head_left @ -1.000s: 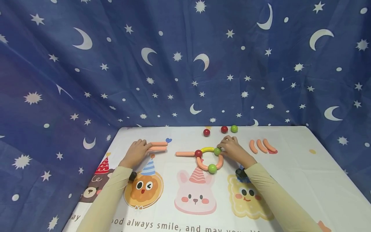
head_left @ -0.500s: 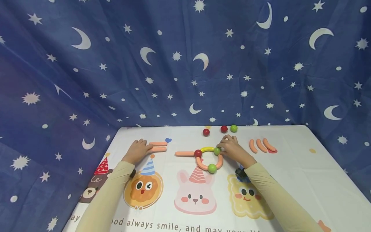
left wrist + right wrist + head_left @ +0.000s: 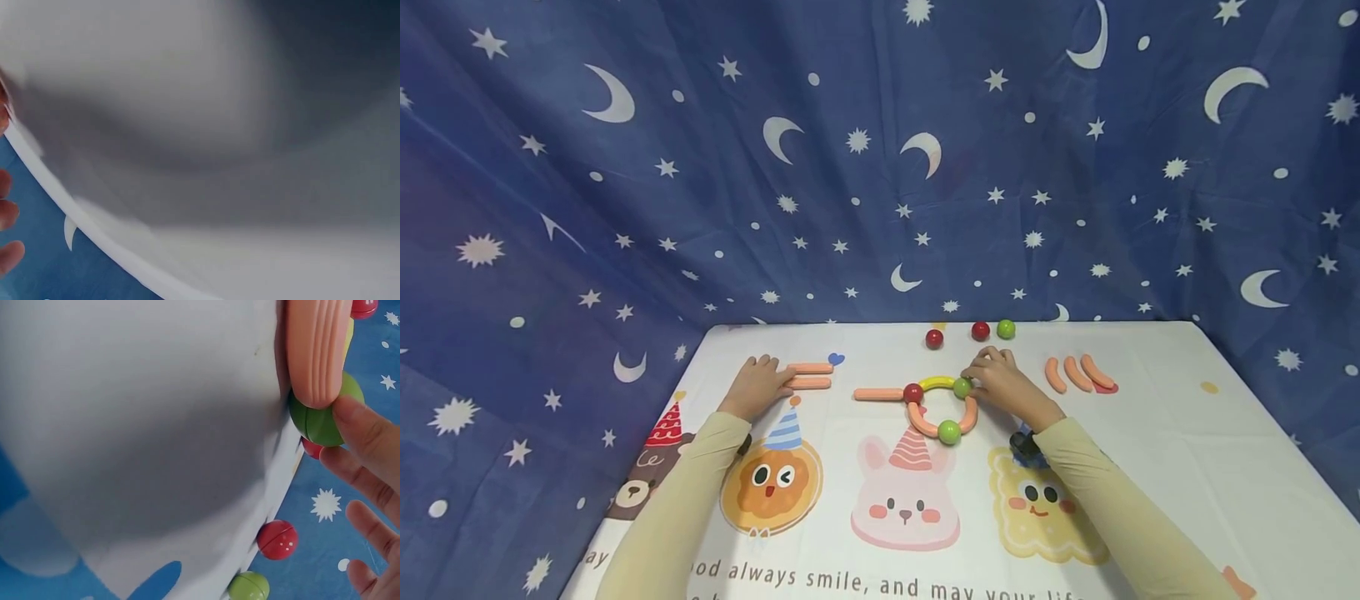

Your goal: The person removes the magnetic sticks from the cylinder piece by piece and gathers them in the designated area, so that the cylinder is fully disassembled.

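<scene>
In the head view, my left hand (image 3: 757, 388) is at the left ends of two straight pink toy rods, an upper rod (image 3: 812, 367) and a lower rod (image 3: 809, 383). Its fingertips pinch the end of the lower one; the left wrist view shows only fingers (image 3: 9, 215) at its edge. My right hand (image 3: 1002, 384) pinches a green ball (image 3: 315, 422) between thumb and forefinger, at the ring's upper right. A yellow curved rod (image 3: 937, 382), a red ball (image 3: 913, 392), a curved pink rod (image 3: 921, 422) and another green ball (image 3: 949, 432) belong to that ring.
Left of the ring, a straight pink rod (image 3: 879, 394) meets the red ball. Two loose red balls (image 3: 934, 339) and a green ball (image 3: 1006, 329) lie along the back edge. Several curved pink rods (image 3: 1078, 374) lie at right on the printed white tablecloth (image 3: 1180, 467), before a blue curtain.
The lower straight rod at my left hand has shifted slightly away from the upper one, and the left wrist has turned a little. My right hand stays at the green ball.
</scene>
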Demonstrator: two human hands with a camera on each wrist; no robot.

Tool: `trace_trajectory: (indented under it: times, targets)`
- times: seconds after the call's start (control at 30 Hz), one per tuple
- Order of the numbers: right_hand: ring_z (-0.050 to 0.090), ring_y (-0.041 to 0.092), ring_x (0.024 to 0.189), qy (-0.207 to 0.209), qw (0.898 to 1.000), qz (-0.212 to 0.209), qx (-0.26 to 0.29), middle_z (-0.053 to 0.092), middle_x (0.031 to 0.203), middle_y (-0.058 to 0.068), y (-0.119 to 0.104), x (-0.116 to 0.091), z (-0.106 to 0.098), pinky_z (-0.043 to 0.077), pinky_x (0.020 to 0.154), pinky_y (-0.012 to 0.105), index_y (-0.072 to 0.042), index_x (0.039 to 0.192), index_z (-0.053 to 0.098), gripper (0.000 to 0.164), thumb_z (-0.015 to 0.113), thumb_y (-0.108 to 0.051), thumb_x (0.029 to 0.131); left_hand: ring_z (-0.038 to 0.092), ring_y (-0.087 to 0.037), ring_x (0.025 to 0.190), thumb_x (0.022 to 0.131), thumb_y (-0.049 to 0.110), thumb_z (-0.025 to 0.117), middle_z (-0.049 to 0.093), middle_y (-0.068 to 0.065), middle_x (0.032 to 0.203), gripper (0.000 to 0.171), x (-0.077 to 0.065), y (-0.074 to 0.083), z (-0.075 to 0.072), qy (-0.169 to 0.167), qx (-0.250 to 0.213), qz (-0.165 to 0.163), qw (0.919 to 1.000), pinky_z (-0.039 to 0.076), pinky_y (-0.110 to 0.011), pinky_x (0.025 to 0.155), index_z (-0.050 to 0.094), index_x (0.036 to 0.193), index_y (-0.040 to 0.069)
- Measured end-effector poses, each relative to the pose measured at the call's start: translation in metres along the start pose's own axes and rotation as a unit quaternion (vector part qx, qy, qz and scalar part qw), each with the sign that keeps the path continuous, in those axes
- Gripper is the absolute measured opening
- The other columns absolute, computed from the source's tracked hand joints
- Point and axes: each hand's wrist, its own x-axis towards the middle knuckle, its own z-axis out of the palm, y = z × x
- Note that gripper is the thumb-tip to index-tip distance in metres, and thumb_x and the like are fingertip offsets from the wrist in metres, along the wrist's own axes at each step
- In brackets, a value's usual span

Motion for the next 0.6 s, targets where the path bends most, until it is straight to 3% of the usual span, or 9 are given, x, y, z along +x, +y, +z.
trace_trajectory:
  times: [0.13,0.27,0.43,0.53,0.6]
  targets:
    - [0.049,0.026,0.103,0.0,1.0,-0.007,0.003,0.069,0.101,0.007,-0.002,0.001,-0.004,0.033,0.082,0.043,-0.011,0.105,0.07,0.035,0.078,-0.024,0.073,0.057,-0.028,0.086,0.087,0.043,0.062,0.062,-0.012,0.088,0.033,0.004,0.006,-0.011,0.012,-0.009,0.0,0.9999,0.047,-0.044,0.078,0.058,0.11,0.019]
    - [0.049,0.027,0.105,0.012,0.999,-0.029,0.022,0.068,0.103,0.008,-0.008,0.005,-0.012,0.033,0.082,0.044,-0.009,0.107,0.069,0.037,0.079,-0.019,0.073,0.057,-0.026,0.086,0.087,0.034,0.065,0.06,-0.009,0.089,0.027,0.016,0.024,-0.025,0.028,-0.031,0.015,0.999,0.048,-0.042,0.078,0.059,0.11,0.021]
    - [0.051,0.028,0.104,0.038,0.994,-0.097,0.011,0.068,0.102,0.007,-0.022,0.021,-0.015,0.036,0.083,0.046,-0.009,0.104,0.07,0.037,0.081,-0.018,0.071,0.054,-0.024,0.084,0.089,0.034,0.062,0.057,-0.007,0.088,0.024,0.035,0.058,-0.034,0.073,-0.069,0.076,0.992,0.045,-0.041,0.079,0.057,0.106,0.017]
    - [0.052,0.027,0.105,0.03,0.99,-0.141,-0.007,0.068,0.102,0.006,-0.032,0.033,-0.015,0.037,0.083,0.046,-0.01,0.103,0.071,0.036,0.081,-0.022,0.071,0.054,-0.023,0.088,0.089,0.037,0.061,0.056,-0.005,0.092,0.027,0.045,0.076,-0.036,0.073,-0.062,0.114,0.9888,0.044,-0.039,0.082,0.055,0.105,0.016]
    - [0.052,0.026,0.104,0.013,0.987,-0.161,-0.01,0.068,0.101,0.004,-0.037,0.041,-0.013,0.036,0.083,0.045,-0.011,0.103,0.071,0.035,0.08,-0.023,0.071,0.054,-0.022,0.091,0.088,0.04,0.061,0.056,-0.004,0.093,0.029,0.049,0.086,-0.035,0.066,-0.056,0.123,0.9887,0.044,-0.038,0.084,0.055,0.105,0.017]
